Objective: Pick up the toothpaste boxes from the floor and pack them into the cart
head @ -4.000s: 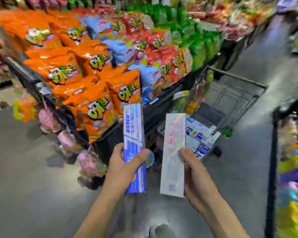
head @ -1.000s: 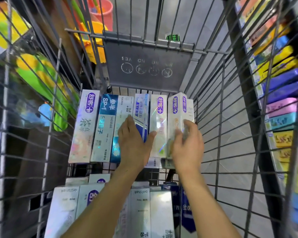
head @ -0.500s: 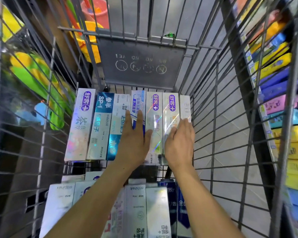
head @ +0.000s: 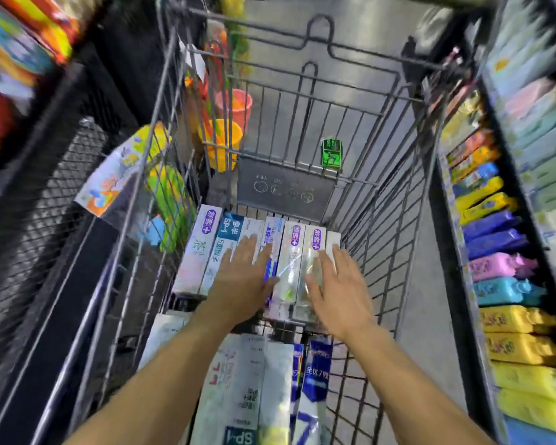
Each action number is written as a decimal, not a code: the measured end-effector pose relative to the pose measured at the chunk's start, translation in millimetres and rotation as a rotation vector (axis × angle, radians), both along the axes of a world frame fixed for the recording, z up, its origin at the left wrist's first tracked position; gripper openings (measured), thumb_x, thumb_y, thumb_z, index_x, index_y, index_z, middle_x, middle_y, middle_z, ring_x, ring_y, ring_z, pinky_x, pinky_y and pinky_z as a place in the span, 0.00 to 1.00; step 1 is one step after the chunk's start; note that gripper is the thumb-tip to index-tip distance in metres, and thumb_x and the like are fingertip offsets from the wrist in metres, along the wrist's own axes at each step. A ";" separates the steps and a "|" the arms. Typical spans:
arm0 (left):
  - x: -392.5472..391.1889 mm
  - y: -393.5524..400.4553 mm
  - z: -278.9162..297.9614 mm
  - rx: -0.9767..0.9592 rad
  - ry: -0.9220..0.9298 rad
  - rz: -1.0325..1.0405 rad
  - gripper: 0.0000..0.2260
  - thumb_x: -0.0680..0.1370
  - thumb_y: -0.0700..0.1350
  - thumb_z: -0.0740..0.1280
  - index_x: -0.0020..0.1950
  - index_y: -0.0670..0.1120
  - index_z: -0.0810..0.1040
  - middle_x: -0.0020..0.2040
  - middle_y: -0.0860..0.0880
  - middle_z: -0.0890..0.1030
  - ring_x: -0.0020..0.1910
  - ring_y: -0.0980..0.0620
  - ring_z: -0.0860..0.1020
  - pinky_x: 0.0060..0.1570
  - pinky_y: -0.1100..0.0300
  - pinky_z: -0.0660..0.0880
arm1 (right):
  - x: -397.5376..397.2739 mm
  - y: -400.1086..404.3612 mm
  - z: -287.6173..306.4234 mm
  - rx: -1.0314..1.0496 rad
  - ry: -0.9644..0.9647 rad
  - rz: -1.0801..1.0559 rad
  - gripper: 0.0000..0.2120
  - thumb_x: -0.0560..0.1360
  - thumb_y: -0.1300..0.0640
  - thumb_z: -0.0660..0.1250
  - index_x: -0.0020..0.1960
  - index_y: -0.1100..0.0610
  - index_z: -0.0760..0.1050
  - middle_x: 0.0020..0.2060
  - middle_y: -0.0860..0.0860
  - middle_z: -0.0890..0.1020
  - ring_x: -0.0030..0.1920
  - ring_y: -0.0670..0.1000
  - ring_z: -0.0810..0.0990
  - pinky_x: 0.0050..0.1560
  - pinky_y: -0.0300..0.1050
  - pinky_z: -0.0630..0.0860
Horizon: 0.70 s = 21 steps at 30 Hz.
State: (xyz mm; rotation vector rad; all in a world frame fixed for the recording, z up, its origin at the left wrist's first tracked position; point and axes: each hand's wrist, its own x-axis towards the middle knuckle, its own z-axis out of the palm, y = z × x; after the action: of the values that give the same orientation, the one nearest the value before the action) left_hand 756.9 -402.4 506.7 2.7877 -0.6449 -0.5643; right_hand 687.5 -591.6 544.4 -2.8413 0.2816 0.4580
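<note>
Several toothpaste boxes [head: 203,252] lie side by side in a row across the far end of the wire cart [head: 382,239]. A second row of boxes [head: 247,380] fills the near end. My left hand [head: 243,281] hovers with straight fingers over the middle boxes of the far row. To its right, my right hand [head: 337,290] is spread flat above the shiny holographic boxes [head: 291,261]. Neither hand holds anything; whether they touch the boxes is unclear.
A black mesh rack [head: 45,194] with snack bags stands left of the cart. Orange and pink buckets [head: 228,130] sit beyond its front left corner. A shelf of coloured packets [head: 501,252] runs along the right. Grey floor shows ahead.
Four seconds ago each hand held a box in the aisle. Both boxes now lie in the far row, and my hands have opened and drawn back; the view has risen.
</note>
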 end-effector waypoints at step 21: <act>-443.9 173.7 305.4 0.222 -0.321 1.174 0.45 0.71 0.69 0.36 0.82 0.48 0.57 0.82 0.46 0.59 0.81 0.45 0.55 0.78 0.45 0.54 | -169.0 229.8 261.9 0.166 -0.275 1.405 0.33 0.82 0.39 0.57 0.80 0.55 0.59 0.81 0.57 0.56 0.81 0.58 0.54 0.79 0.53 0.53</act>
State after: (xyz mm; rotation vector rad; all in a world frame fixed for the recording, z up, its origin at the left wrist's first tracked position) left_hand 313.1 -228.7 812.1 2.8218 1.0468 0.0761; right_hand 518.4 -361.9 806.3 -2.4101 -1.7421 0.2484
